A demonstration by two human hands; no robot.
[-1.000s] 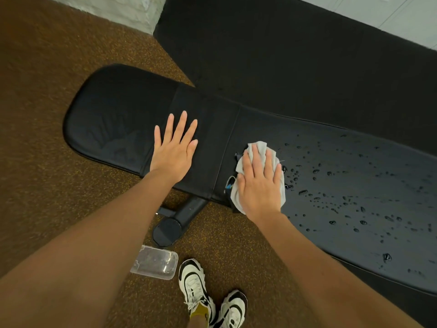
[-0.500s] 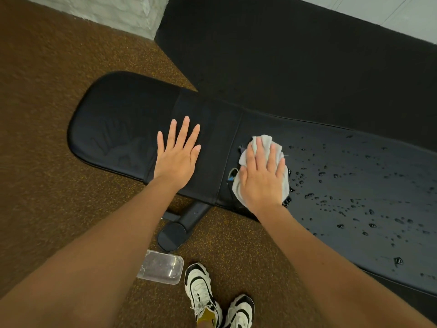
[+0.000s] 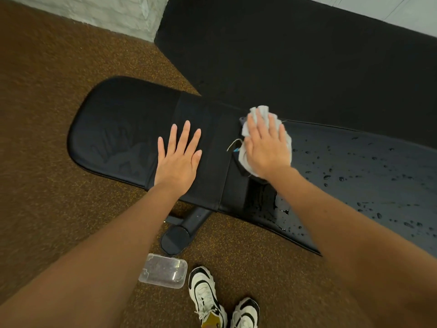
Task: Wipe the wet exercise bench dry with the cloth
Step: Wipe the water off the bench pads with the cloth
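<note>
A long black padded exercise bench (image 3: 118, 129) runs from the left to the right edge of the view. Its right part carries many water drops (image 3: 354, 171); the left pad looks dry with faint smears. My left hand (image 3: 179, 159) lies flat on the bench near the seam, fingers straight and spread. My right hand (image 3: 267, 147) presses a crumpled grey cloth (image 3: 260, 112) onto the bench near its far edge, fingers straight over it. Most of the cloth is hidden under the hand. A wiped streak with pooled water (image 3: 281, 214) lies below the hand.
A black bench leg (image 3: 184, 230) sticks out toward me over the brown speckled floor (image 3: 47, 185). A clear plastic box (image 3: 163, 271) lies beside my white and black shoes (image 3: 208, 297). A black mat (image 3: 283, 55) and a white wall (image 3: 113, 13) lie beyond the bench.
My right hand has pushed the cloth away from me, from the bench's near edge toward its far edge. My left hand stays flat in the same place.
</note>
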